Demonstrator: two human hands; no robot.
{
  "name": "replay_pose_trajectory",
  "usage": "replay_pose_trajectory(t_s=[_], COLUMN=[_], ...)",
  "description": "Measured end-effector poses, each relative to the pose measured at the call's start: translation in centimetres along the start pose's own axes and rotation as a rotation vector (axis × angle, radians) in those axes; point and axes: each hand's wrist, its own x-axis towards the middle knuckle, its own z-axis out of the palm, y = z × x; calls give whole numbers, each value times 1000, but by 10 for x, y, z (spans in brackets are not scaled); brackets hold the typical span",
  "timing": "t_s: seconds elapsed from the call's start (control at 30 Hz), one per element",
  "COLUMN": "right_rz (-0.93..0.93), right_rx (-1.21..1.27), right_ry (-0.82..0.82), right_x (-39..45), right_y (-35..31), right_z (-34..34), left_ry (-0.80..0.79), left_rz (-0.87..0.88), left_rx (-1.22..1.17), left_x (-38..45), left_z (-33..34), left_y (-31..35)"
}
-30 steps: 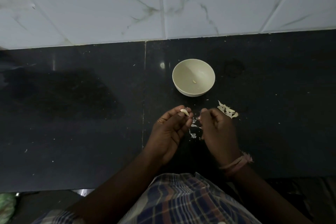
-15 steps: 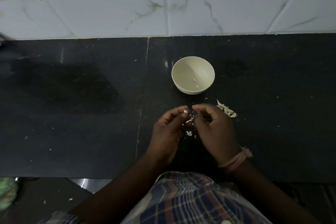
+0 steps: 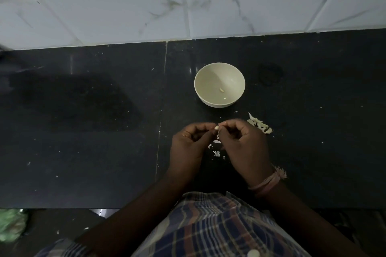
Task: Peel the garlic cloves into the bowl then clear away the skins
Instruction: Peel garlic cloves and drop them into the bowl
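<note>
At the far left edge, below the desk [image 3: 83,152], a pale green thing [image 3: 10,227] is cut off by the frame and too dim to name. The light is low, and the palms of both hands face away from the camera.

The left hand [image 3: 188,146] hovers above the dark desk with its fingers curled, its grip pinched on a garlic clove [image 3: 216,127]. Only the clove's pale, smooth tip shows between the fingertips; the rest is hidden. Beneath it, thin whitish skin scraps [image 3: 216,152] lie on the desk between the two hands. Beyond them stands a cream bowl [image 3: 198,81], with a small peeled clove [image 3: 221,89] and a smaller bit lying inside.

The right hand [image 3: 244,146] closes its grip on the same clove from the other side; whether it pinches skin or flesh I cannot tell. Just right of its knuckles lies a skin pile [image 3: 260,126], partly covered by the hand. A frayed pinkish band [image 3: 267,183] circles the right wrist.
</note>
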Motion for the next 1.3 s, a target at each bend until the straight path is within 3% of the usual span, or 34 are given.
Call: replay_pose_trajectory(t_s=[0.33, 0.53, 0.77, 0.93, 1.3], right_rz=[-163, -141, 109, 270, 328], right_rx=[-225, -192, -6, 232, 409], right_ry=[-78, -145, -100, -132, -123], right_x=[14, 18, 11, 6, 3], right_y=[5, 2, -4, -6, -8], right_z=[-5, -8, -5, -4, -1], left_ry=[-29, -52, -61, 9, -38], left_rz=[260, 215, 141, 307, 42], left_rx=[306, 253, 94, 295, 13], left_x=[9, 8, 9, 12, 10], left_z=[-1, -4, -1, -2, 5], left_y=[2, 2, 1, -7, -9])
